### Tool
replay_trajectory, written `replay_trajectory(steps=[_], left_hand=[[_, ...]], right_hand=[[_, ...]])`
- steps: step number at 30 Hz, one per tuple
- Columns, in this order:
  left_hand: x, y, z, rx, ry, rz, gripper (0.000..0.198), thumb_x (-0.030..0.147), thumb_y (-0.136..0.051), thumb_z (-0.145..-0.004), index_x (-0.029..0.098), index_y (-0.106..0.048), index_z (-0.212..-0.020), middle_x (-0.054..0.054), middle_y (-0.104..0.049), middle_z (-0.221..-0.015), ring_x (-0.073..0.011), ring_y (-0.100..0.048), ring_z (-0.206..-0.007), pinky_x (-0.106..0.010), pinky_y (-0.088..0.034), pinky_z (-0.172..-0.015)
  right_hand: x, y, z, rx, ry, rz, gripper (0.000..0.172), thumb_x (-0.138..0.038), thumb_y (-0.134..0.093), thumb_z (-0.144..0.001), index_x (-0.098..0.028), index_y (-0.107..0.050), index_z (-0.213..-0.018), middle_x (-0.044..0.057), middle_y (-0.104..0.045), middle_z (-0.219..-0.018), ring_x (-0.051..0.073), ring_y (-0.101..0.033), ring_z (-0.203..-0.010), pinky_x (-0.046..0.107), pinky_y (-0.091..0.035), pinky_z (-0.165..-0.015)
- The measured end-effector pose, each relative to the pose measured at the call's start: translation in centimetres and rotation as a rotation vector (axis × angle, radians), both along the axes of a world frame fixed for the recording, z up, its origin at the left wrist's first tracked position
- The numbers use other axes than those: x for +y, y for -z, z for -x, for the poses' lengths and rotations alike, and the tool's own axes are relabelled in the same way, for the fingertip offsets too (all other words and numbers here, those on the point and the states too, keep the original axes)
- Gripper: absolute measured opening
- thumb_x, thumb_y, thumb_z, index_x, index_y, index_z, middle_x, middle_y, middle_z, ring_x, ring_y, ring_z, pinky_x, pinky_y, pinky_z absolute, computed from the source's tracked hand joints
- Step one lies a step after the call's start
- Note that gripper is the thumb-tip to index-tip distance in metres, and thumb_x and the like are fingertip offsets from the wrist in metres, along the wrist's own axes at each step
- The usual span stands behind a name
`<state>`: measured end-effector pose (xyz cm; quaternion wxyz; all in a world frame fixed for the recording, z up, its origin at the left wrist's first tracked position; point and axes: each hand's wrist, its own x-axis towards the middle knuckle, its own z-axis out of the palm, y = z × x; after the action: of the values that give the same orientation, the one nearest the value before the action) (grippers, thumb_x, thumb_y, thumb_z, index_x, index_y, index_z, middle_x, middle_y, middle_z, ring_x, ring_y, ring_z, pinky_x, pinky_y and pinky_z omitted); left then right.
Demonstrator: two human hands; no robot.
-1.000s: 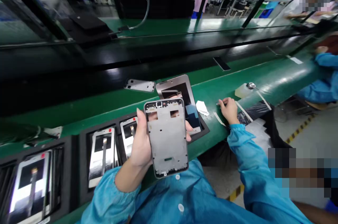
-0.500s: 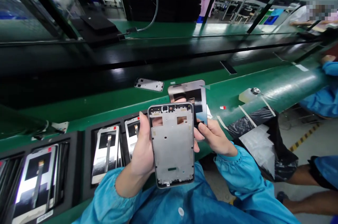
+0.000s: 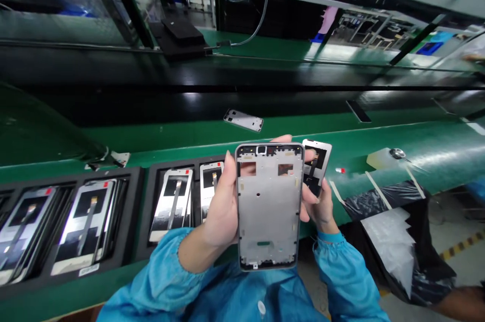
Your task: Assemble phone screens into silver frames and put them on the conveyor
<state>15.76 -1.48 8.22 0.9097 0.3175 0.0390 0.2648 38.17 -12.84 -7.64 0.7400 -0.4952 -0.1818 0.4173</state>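
My left hand (image 3: 223, 208) is wrapped around a grey metal phone frame (image 3: 268, 216), thumb along its left edge and fingertips showing past its right edge. The frame stands nearly upright facing me, with two cut-out windows near its top. Just right of it, my right hand (image 3: 324, 205) grips a phone screen (image 3: 322, 157) by its lower part. That screen's back shows white and black areas and a ribbon cable; the frame and left fingertips partly cover it.
Foam trays (image 3: 132, 211) at left hold several phone screens (image 3: 84, 226) with red tabs. Another phone frame (image 3: 243, 120) and a dark flat panel (image 3: 358, 111) lie farther back. At right are a bottle (image 3: 381, 158) and a black bag (image 3: 382, 198) taped to the bench edge.
My view has swung left. The phone screen in my right hand has moved out from behind the frame to its right and turned. My left hand keeps holding the frame.
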Motion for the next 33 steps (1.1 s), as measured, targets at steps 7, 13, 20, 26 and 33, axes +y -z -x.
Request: replay_trajectory(steps=[7,13,20,26,33], left_hand=[[1.6,-0.5,-0.3,-0.006,-0.097,0.073,0.092,0.092,-0.040,-0.106,0.013,-0.079,-0.129,-0.016,-0.083,-0.106,-0.0271,-0.080,-0.083,-0.040,-0.070,-0.077],[3.5,-0.5,-0.2,0.023,-0.442,0.031,0.076,0.080,-0.036,-0.114,0.020,-0.083,-0.120,-0.011,-0.084,-0.127,-0.0288,-0.083,-0.101,-0.041,-0.073,-0.081],[3.6,-1.0,0.3,0.021,-0.471,0.064,0.066,0.073,-0.040,-0.116,0.024,-0.074,-0.143,-0.012,-0.082,-0.135,-0.0322,-0.081,-0.116,-0.042,-0.074,-0.084],[3.5,-2.2,0.3,0.064,-0.458,0.192,0.081,0.077,-0.021,-0.117,0.024,-0.062,-0.163,-0.013,-0.085,-0.127,-0.0297,-0.083,-0.103,-0.041,-0.074,-0.078],[3.1,-2.6,-0.1,0.097,-0.451,0.209,0.077,0.074,-0.018,-0.118,0.029,-0.055,-0.168,-0.014,-0.086,-0.119,-0.0319,-0.084,-0.107,-0.042,-0.074,-0.076]], right_hand=[[-0.2,0.2,-0.3,-0.068,0.067,-0.033,0.059,-0.076,-0.066,-0.100,-0.023,-0.084,-0.120,0.013,-0.088,-0.116,0.028,-0.082,-0.092,0.043,-0.071,-0.077],[-0.3,0.8,-0.6,-0.135,0.052,-0.034,0.059,-0.073,-0.065,-0.104,-0.022,-0.083,-0.126,0.015,-0.086,-0.123,0.031,-0.082,-0.103,0.048,-0.073,-0.083],[-0.5,1.3,-0.6,-0.184,0.044,-0.037,0.062,-0.078,-0.077,-0.100,-0.030,-0.074,-0.138,0.011,-0.082,-0.134,0.031,-0.082,-0.116,0.059,-0.074,-0.098],[-0.5,-0.3,-0.4,-0.389,0.027,-0.107,0.055,-0.066,-0.088,-0.098,-0.035,-0.070,-0.139,0.006,-0.080,-0.131,0.027,-0.084,-0.111,0.056,-0.076,-0.098],[-1.9,-9.2,0.5,-0.860,-0.207,-0.300,0.063,-0.060,-0.092,-0.096,-0.029,-0.077,-0.148,0.015,-0.074,-0.148,0.039,-0.078,-0.131,0.063,-0.070,-0.112]])
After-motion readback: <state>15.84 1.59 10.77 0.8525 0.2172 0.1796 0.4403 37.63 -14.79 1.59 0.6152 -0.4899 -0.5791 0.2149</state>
